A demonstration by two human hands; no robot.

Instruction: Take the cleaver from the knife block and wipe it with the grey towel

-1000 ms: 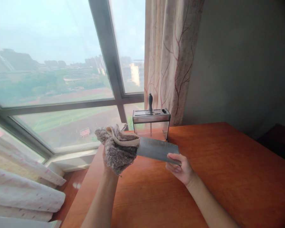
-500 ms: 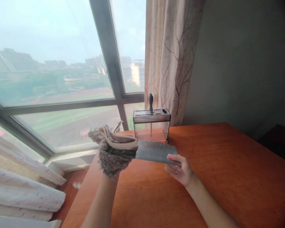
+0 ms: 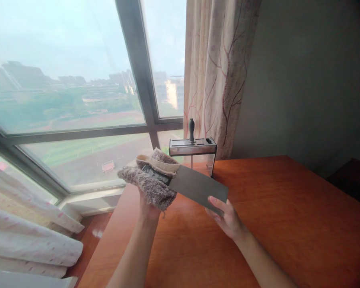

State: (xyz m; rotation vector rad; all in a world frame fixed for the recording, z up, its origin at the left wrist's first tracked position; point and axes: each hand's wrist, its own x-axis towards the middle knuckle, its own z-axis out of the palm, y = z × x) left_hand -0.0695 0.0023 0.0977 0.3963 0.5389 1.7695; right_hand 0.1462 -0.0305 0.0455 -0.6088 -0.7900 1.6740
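A cleaver (image 3: 199, 185) with a broad grey blade is held above the table, tilted down to the right. Around its dark handle lies a fuzzy grey-brown cloth (image 3: 154, 190) with a beige lining. My left hand (image 3: 147, 209) is under the cloth and grips it against the handle; most of its fingers are hidden. At the blade's far end, my right hand (image 3: 226, 218) pinches the lower corner, thumb on the near face and fingers behind.
Behind the blade, a knife block (image 3: 193, 149) with clear sides and a metal top stands on the brown wooden table (image 3: 273, 224). A dark handle (image 3: 191, 130) sticks up from it. Windows and curtains (image 3: 219, 72) border the table's far and left sides.
The cleaver has turned so its broad face shows more and its right end tilts lower. The cloth has shifted right and slightly up, uncovering more of the dark handle.
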